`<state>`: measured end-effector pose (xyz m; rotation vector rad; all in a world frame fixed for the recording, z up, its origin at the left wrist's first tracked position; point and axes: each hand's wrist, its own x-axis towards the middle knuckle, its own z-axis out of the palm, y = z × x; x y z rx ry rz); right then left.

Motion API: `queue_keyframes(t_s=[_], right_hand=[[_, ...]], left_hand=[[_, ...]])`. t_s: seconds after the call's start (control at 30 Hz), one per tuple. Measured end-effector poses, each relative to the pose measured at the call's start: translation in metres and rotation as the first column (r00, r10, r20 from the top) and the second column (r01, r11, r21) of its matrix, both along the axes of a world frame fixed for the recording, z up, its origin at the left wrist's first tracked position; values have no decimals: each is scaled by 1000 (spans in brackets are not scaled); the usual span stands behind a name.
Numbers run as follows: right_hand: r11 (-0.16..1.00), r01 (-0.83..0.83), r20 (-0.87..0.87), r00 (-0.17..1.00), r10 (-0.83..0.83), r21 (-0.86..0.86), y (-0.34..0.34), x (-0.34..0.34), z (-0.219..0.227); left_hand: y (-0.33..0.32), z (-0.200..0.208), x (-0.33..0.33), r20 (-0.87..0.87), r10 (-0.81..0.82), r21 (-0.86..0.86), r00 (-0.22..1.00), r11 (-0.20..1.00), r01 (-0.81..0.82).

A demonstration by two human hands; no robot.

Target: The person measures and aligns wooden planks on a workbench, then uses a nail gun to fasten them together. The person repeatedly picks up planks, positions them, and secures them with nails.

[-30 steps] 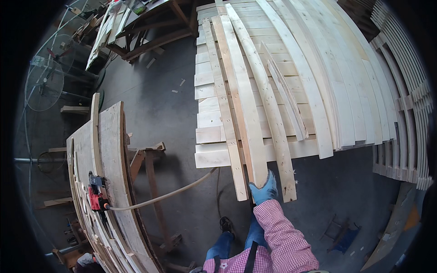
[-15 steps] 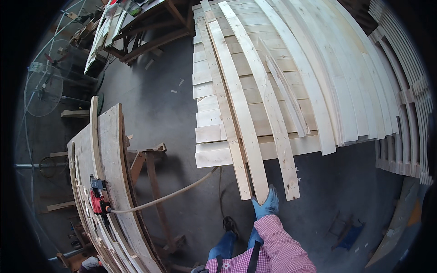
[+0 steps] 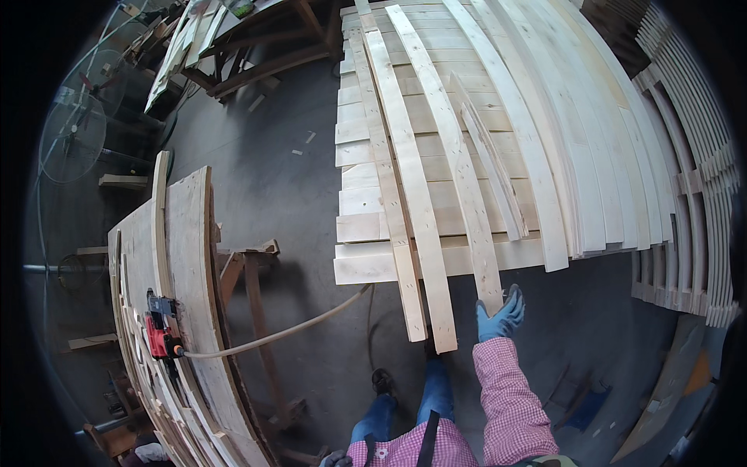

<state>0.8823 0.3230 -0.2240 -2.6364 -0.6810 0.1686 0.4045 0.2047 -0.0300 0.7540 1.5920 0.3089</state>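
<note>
My right hand (image 3: pixel 500 314), in a blue glove, is around the near end of a pale wooden plank (image 3: pixel 464 183), thumb on its left edge and fingers on its right. This plank lies lengthwise on a broad stack of boards (image 3: pixel 362 271) and juts past the near edge. Left of it, a second plank (image 3: pixel 424 226) and a narrower plank (image 3: pixel 395 233) stick out side by side, touching no hand. My left hand (image 3: pixel 336 459), also gloved, shows only partly at the bottom edge by my body; its fingers are not clear.
At left, a red and black nail gun (image 3: pixel 161 335) rests on strips on a worn wooden bench (image 3: pixel 187 202). Its hose (image 3: pixel 272 340) crosses toward the stack. A slatted wooden rack (image 3: pixel 689 187) stands at right, a table (image 3: pixel 268 58) far left, and fans (image 3: pixel 74 128) beyond the bench.
My right hand has let go of the second plank's end and moved right to the end of the plank beside it. The view has shifted slightly.
</note>
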Motion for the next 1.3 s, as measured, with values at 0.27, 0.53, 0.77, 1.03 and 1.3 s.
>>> queue_keyframes(t_s=[0.27,0.53,0.77,1.03,1.3], right_hand=[[993,-50,-646,763,-28,-103,18,35,15],[979,20,-646,754,119,203,6,3,63],[922,218,-880,429,203,319,-8,-35,94],[662,744,-158,-646,747,90,10,-68,175],[844,522,-289,-833,473,-125,-130,-71,183]], left_hand=[[5,6,-4,196,343,-272,919,919,-286],[-18,-11,-21,248,364,-296,898,911,-288],[25,15,14,136,266,-301,954,929,-216],[85,-3,78,-60,-136,5,989,991,137],[186,-12,239,339,-310,95,888,951,295]])
